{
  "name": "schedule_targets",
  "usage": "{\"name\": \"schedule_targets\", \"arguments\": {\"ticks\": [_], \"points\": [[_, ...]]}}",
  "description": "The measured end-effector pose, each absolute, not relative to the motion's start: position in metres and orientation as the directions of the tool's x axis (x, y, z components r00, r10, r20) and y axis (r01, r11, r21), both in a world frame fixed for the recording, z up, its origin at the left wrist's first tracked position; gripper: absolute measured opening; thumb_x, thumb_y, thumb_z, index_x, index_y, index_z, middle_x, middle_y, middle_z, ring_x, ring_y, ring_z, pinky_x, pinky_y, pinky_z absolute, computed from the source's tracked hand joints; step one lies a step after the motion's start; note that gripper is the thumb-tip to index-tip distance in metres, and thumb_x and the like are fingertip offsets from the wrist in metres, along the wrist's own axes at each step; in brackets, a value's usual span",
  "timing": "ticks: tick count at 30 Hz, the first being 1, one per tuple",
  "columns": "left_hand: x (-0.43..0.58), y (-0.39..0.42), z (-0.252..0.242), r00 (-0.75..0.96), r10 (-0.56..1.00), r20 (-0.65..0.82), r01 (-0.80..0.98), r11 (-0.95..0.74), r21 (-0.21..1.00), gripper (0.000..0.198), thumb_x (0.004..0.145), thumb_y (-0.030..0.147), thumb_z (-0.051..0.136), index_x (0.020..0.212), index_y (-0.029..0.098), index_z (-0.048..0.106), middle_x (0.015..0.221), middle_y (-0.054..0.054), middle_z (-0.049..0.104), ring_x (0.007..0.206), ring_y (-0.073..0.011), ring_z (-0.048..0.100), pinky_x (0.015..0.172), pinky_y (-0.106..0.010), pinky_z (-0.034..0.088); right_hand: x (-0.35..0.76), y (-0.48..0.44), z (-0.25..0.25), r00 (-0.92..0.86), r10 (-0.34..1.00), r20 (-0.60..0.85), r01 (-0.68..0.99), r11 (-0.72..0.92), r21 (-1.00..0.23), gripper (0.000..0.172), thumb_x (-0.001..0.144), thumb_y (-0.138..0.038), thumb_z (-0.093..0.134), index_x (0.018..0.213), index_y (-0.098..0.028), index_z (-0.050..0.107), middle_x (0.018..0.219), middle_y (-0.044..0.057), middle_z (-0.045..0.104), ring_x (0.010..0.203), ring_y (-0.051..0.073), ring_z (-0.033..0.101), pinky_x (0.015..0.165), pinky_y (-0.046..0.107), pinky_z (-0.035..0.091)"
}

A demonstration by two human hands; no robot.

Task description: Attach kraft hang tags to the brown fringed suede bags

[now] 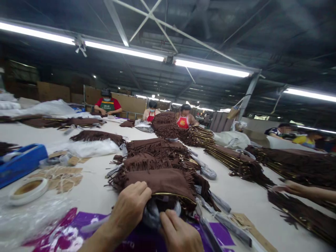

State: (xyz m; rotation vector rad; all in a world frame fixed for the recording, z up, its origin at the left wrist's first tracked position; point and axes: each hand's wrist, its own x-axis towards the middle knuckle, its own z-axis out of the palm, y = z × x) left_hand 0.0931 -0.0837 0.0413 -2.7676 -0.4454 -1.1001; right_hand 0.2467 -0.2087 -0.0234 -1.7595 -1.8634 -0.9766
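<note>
- Brown fringed bag (160,179), the thing being handled: it lies with its gold-toned edge (174,194) and gaping mouth towards the wearer, at the front of a pile of similar brown fringed bags (157,147).
- Left hand (132,202): fingers curled closed over the near left corner of the bag; the thumb is hidden.
- Right hand (181,231): thumb and fingers drawn together at the mouth, apparently pinching the greyish clear plastic (151,214) that bulges there; how firmly cannot be told.
- Step in hand, as judged: working the plastic at the opening. Good practice would have the left hand steady the corner and keep the mouth wide, while the right moves the film in small, even tucks or pulls.
- Points of care: film and fringe are best kept clear of the gold-toned edge, where either might snag; a light grip should spare the soft brown panel from creases.
- Position relative to the hands: the bag's panel extends beyond both hands, away from the wearer; the left hand touches its near left corner, and the right lies just below the mouth, nearer the wearer.
- Beneath the forearms: purple printed plastic (90,221) on the white table (96,197).
</note>
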Motion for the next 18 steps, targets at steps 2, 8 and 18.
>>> {"name": "schedule_targets", "arguments": {"ticks": [2,8,18], "points": [[0.100,-0.092,0.046,0.712,0.235,0.662,0.263,-0.963,0.058,0.019,0.088,0.008,0.047,0.075,0.019,0.054,0.076,-0.002,0.056,0.071,-0.0179,0.050,0.063,-0.028,0.035,0.247,-0.181,-0.020,0.034,0.786,0.617,0.985,-0.131,0.113,0.025,0.087,-0.010,0.047,0.091,-0.019,0.069,0.080,0.010,0.073,0.061,0.020,0.067,0.051,0.024,0.047],[0.078,-0.072,0.045,0.775,0.485,0.406,0.248,-0.823,0.511,0.015,0.089,0.016,0.047,0.080,0.019,0.058,0.082,-0.001,0.061,0.080,-0.0158,0.058,0.072,-0.024,0.042,0.255,-0.146,-0.043,0.034,0.824,0.566,0.998,-0.061,0.029,0.045,0.072,0.005,0.040,0.095,-0.017,0.071,0.091,0.012,0.075,0.082,0.024,0.069,0.074,0.030,0.053],[0.004,-0.069,0.004,0.803,0.577,0.150,0.377,-0.686,0.622,0.027,0.080,0.014,0.040,0.098,0.020,0.060,0.100,-0.005,0.064,0.095,-0.0190,0.058,0.085,-0.028,0.043,0.208,-0.209,-0.031,-0.032,0.805,0.592,0.936,0.232,-0.265,0.025,0.092,-0.012,0.041,0.105,-0.021,0.061,0.096,0.006,0.067,0.085,0.018,0.068,0.073,0.023,0.053]]}}
